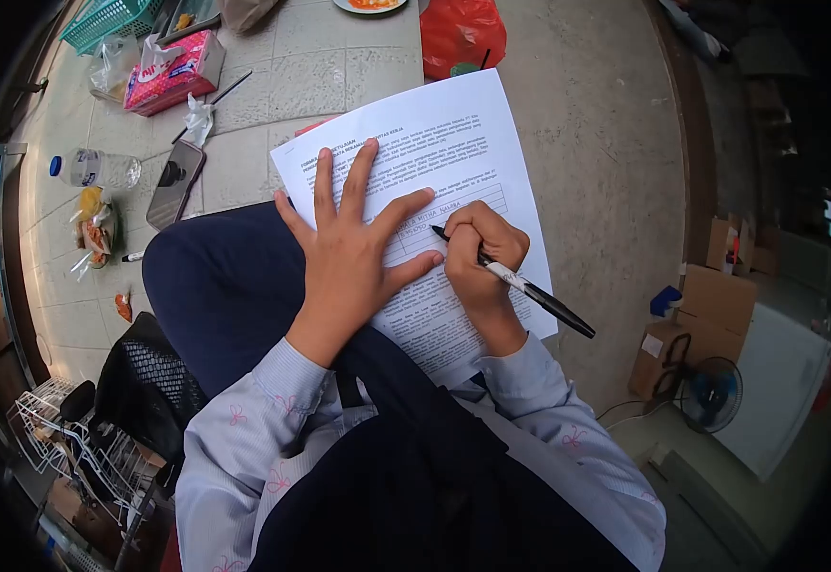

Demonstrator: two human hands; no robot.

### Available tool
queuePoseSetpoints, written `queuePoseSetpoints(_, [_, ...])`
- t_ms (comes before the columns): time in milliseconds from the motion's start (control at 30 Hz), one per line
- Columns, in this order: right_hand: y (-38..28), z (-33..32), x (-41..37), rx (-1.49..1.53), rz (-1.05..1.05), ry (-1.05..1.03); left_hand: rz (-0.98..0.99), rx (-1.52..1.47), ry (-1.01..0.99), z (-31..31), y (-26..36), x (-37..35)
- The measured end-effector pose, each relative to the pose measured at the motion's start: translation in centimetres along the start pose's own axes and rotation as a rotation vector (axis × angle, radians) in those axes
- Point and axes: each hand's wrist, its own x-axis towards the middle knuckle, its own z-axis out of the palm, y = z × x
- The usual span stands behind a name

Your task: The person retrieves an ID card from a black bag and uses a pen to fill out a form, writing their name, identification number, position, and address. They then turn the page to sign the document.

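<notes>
We find a white sheet of printed paper [434, 157] above the lap, slightly tilted, its lower part running down towards the shirt front. What supports it is mostly hidden. Handwritten capitals stand in a ruled box [477, 195] near its middle, between the two hands.

The left hand [341, 253] lies palm down on the sheet with fingers spread wide, gripping nothing; we take it to be steadying the page, thumb and forefinger framing the written lines. The right hand [482, 257] is closed around a black-and-white marker-like pen [539, 297], fingers curled tight near the tip. The tip meets the box and the tail slants out past the wrist, probably so that we can see the line being written.

Beside the sheet, a leg in dark navy cloth [225, 276] is bent, perhaps giving the left forearm some rest. Further out, a pale tiled surface [291, 81] carries a dark smartphone [175, 186], a clear plastic bottle with a blue cap [101, 169] and a pink tissue pack [177, 74], all well apart from the pen. Across the floor we see a round black fan [711, 394] near brown cardboard boxes [716, 303].
</notes>
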Motion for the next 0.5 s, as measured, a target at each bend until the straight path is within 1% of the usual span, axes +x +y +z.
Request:
queuePoseSetpoints(167, [-0.08, 0.25, 0.03, -0.011, -0.012, -0.008, -0.013, -0.010, -0.003, -0.01, -0.19, -0.07])
queuePoseSetpoints(333, [-0.08, 0.46, 0.07, -0.089, -0.051, -0.017, -0.013, -0.004, -0.003, 0.12, -0.28, -0.13])
queuePoseSetpoints(500, [-0.06, 0.40, 0.13, -0.069, -0.039, -0.012, -0.012, -0.005, 0.001, 0.13, -0.24, -0.11])
